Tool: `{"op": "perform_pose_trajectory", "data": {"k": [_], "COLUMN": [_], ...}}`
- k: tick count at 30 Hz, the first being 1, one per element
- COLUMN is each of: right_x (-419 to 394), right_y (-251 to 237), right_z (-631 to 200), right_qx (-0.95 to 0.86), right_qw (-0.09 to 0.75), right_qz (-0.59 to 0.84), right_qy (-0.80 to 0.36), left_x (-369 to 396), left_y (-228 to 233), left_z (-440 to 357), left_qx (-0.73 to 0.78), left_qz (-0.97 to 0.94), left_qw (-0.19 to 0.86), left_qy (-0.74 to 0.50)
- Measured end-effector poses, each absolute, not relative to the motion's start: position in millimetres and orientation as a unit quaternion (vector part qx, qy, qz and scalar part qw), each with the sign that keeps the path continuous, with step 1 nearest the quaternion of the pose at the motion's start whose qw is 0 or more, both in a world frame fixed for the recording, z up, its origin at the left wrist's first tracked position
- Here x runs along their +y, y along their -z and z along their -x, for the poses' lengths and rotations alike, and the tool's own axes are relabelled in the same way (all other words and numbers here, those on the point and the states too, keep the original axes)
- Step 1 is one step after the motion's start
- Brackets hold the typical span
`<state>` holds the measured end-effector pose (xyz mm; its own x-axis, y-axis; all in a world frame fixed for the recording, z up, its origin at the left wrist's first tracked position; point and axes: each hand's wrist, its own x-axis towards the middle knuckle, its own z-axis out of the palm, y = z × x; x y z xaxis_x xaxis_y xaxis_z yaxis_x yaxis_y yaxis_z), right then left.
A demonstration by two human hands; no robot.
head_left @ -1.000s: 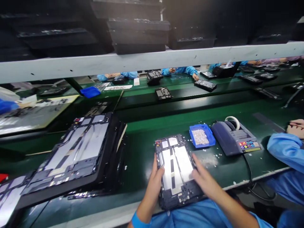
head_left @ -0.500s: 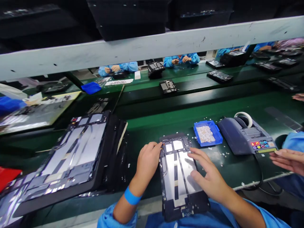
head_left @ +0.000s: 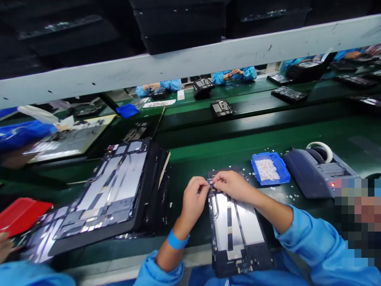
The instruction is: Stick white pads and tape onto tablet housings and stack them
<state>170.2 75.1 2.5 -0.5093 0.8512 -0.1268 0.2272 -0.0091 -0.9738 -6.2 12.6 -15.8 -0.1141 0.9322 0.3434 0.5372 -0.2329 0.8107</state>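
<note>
A tablet housing (head_left: 241, 226) with silver plates, dark strips and a black frame lies in front of me, its near end over the bench edge. My left hand (head_left: 195, 197), with a blue band on its wrist, is at the housing's upper left corner, thumb and fingertips pinched together. Beside it, my right hand (head_left: 233, 186) reaches across the top of the housing with its fingertips pinched at the same corner. Whatever small thing lies between the fingertips is too small to make out. The right hand covers much of the housing's top end.
Left stands a stack of similar tablet housings (head_left: 111, 186). A blue tray (head_left: 285, 181) of small whitish pieces and a grey tape dispenser (head_left: 309, 174) are at right. A red bin (head_left: 24, 216) and another person's hand (head_left: 4, 244) show at far left. Co-workers sit across the conveyor.
My right hand has moved left and up from the housing's right side to its upper left corner, meeting the left hand. The view has shifted left; a red bin shows more.
</note>
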Motion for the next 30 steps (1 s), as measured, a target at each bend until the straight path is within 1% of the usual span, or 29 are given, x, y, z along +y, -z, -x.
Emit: {"op": "perform_pose_trajectory", "data": {"k": [4,10,13,16,18,24,26,28,30], "right_x": [66.6,61.2,57.0,51.4,48.6,47.0,46.8,46.3,45.5], "right_y": [-3.2,-3.2,0.9,3.9,3.4,-2.8,-2.6,-1.3,0.1], "right_z": [-175.3,-175.3,-173.7,-173.3,-174.0,-176.0,-175.5,-175.5,-176.4], "right_qx": [-0.65,-0.681,-0.723,-0.784,-0.804,-0.769,-0.767,-0.776,-0.788], "right_qw": [0.293,0.311,0.309,0.292,0.284,0.307,0.317,0.315,0.31], "right_qz": [0.429,0.421,0.438,0.446,0.434,0.414,0.411,0.409,0.404], "right_qy": [-0.555,-0.512,-0.436,-0.319,-0.29,-0.377,-0.378,-0.362,-0.344], "left_x": [-3.1,-0.2,3.1,0.4,-3.2,-9.2,-9.1,-8.9,-9.4], "left_y": [15.3,6.8,4.8,3.4,2.3,2.2,3.7,5.1,5.9], "left_z": [-5.3,-17.1,-16.6,-16.8,-17.8,-20.3,-19.9,-18.9,-17.7], "left_qx": [0.636,0.652,0.638,0.649,0.66,0.667,0.659,0.647,0.639], "left_qz": [-0.547,-0.481,-0.468,-0.473,-0.485,-0.522,-0.521,-0.517,-0.527], "left_qw": [0.308,0.375,0.413,0.394,0.366,0.314,0.321,0.342,0.342], "left_qy": [-0.449,-0.45,-0.451,-0.447,-0.441,-0.429,-0.436,-0.444,-0.445]}}
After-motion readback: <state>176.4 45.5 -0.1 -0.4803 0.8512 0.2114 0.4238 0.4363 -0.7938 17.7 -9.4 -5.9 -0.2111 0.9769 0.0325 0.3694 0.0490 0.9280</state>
